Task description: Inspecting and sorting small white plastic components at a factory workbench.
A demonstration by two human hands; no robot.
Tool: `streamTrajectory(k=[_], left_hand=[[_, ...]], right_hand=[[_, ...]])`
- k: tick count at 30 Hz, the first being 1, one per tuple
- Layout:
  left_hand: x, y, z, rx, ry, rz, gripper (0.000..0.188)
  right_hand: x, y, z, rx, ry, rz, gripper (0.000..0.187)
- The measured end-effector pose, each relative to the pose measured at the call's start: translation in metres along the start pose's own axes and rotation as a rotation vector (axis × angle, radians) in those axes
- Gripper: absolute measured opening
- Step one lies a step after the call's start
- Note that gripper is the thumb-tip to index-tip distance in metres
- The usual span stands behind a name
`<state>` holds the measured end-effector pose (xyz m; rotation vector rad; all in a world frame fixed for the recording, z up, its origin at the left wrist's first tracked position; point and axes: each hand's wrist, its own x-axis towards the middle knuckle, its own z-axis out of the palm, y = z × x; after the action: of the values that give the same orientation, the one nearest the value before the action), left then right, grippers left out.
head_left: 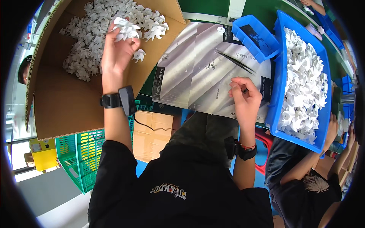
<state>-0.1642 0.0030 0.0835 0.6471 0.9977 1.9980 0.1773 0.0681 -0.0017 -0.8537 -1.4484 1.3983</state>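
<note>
My left hand [114,57] is raised over the open cardboard box [64,110] at the left, its fingers around a white fan blade [127,29]. Many more white fan blades [85,47] are heaped inside that box, and a loose one [139,55] lies near its right wall. Over the printed sheet [182,83], my right hand [246,93] is closed with curled fingers. A small dark spot shows among them; I cannot make out whether it is a part or a ring. Black tweezers [237,62] rest on the sheet beyond this hand, beside a few tiny dark pieces [211,66].
A small blue bin [243,26] holding tiny black parts stands at the back. To the right, a large blue tray [274,110] is full of white fan blades. A green crate [81,159] sits below the box. A co-worker's arm [304,165] reaches the tray's near end.
</note>
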Motion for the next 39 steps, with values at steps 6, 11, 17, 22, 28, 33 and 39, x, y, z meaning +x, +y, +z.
streamTrajectory(k=[6, 11, 17, 22, 28, 33, 39], left_hand=[[-0.038, -0.058, 0.02, -0.679, -0.227, -0.276, 0.046], [-0.061, -0.094, 0.036, -0.706, -0.189, -0.311, 0.044], [-0.077, -0.111, 0.045, -0.635, -0.087, -0.405, 0.034], [-0.084, -0.119, 0.042, -0.461, -0.164, -0.326, 0.033], [-0.093, -0.116, 0.049, -0.363, -0.277, -0.296, 0.038], [-0.095, -0.118, 0.055, -0.153, -0.373, -0.269, 0.041], [-0.095, -0.124, 0.052, 0.076, -0.446, -0.175, 0.039]], right_hand=[[0.001, -0.003, 0.001, -0.025, 0.0, 0.035, 0.011], [0.014, -0.008, 0.003, -0.181, -0.119, 0.064, 0.012], [0.054, -0.012, 0.013, -0.588, -0.226, -0.111, 0.011], [0.075, -0.007, 0.026, -0.877, -0.319, -0.304, 0.009], [0.064, -0.015, 0.036, -1.113, -0.382, -0.299, 0.007], [0.025, -0.033, 0.041, -0.21, -0.327, -0.008, 0.006], [0.005, -0.03, 0.05, 0.193, -0.305, 0.061, 0.011]])
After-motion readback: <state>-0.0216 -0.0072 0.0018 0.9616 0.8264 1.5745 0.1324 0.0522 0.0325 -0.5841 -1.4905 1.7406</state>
